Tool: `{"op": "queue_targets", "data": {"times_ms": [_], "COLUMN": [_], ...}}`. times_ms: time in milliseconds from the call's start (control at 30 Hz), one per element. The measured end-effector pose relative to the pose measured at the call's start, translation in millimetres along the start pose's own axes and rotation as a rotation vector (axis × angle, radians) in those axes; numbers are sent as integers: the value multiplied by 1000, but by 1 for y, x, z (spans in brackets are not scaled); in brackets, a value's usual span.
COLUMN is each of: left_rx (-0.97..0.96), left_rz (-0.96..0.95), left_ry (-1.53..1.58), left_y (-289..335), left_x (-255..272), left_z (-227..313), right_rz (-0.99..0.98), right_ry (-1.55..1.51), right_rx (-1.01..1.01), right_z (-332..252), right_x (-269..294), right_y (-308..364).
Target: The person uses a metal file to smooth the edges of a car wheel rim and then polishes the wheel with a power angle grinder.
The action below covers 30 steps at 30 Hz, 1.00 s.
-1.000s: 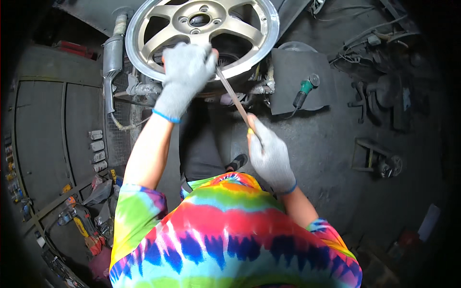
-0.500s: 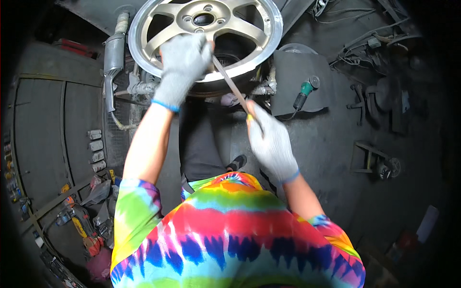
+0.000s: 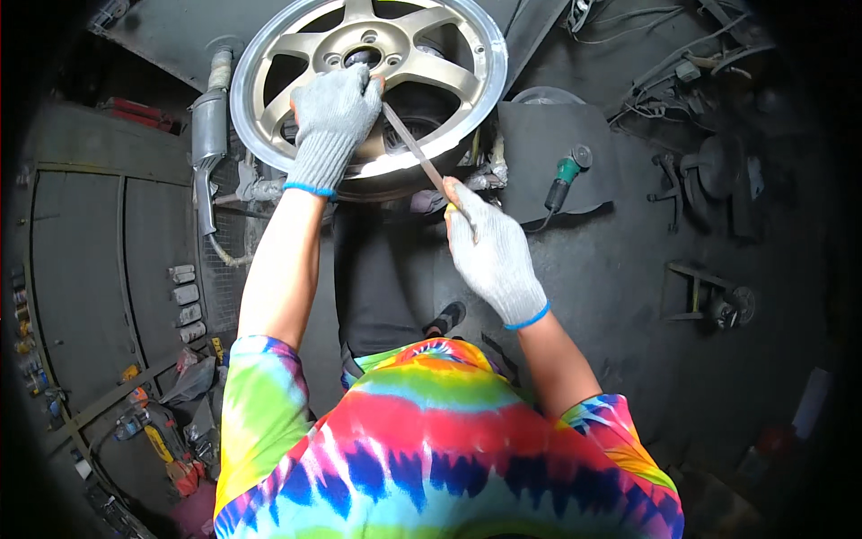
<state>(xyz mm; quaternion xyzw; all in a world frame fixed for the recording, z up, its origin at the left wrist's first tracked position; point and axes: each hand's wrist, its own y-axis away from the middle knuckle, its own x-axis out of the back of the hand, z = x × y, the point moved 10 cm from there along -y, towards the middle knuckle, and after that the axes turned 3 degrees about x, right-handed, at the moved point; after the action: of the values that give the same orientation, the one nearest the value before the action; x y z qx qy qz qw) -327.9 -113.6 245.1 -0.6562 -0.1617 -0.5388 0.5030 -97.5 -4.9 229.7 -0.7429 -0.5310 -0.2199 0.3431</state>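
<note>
A gold-spoked alloy car wheel (image 3: 444,72) with a bare silver rim lies face up in front of me, at the top of the view. A long flat file (image 3: 413,144) slants across the wheel's near side. My left hand (image 3: 334,112), in a grey knit glove, lies over the spokes with its fingers curled round the file's far end; that end is hidden. Gloved the same way, my right hand (image 3: 489,247) is closed round the file's yellow handle, just off the near rim. Much of the handle is hidden in the palm.
A green angle grinder (image 3: 568,175) with a cord rests on a dark board (image 3: 525,144) to the right of the wheel. On the left stands a silver exhaust muffler (image 3: 209,126). Cables (image 3: 660,103) hang at the far right. Tools and bags (image 3: 184,386) clutter the lower left.
The wheel, the file and both hands appear a little further left, and the wheel sits lower in the picture. The view has shifted slightly. Both hands keep their hold on the file.
</note>
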Motion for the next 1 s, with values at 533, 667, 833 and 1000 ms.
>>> {"op": "queue_targets", "data": {"times_ms": [533,667,833,1000], "left_rx": [-96,-57,-43,-114], "left_rz": [-223,-50,-140,-172], "left_ry": [-29,-37,25,-56], "left_y": [48,-1,24,15], "left_x": [26,2,9,10], "left_z": [59,19,31,55], "right_rz": [-153,48,-28,7], "right_ry": [2,38,33,-26], "right_rx": [-127,45,-51,-73], "right_z": [8,3,-1,11], "right_x": [19,12,16,24], "right_y": [72,5,35,38]}}
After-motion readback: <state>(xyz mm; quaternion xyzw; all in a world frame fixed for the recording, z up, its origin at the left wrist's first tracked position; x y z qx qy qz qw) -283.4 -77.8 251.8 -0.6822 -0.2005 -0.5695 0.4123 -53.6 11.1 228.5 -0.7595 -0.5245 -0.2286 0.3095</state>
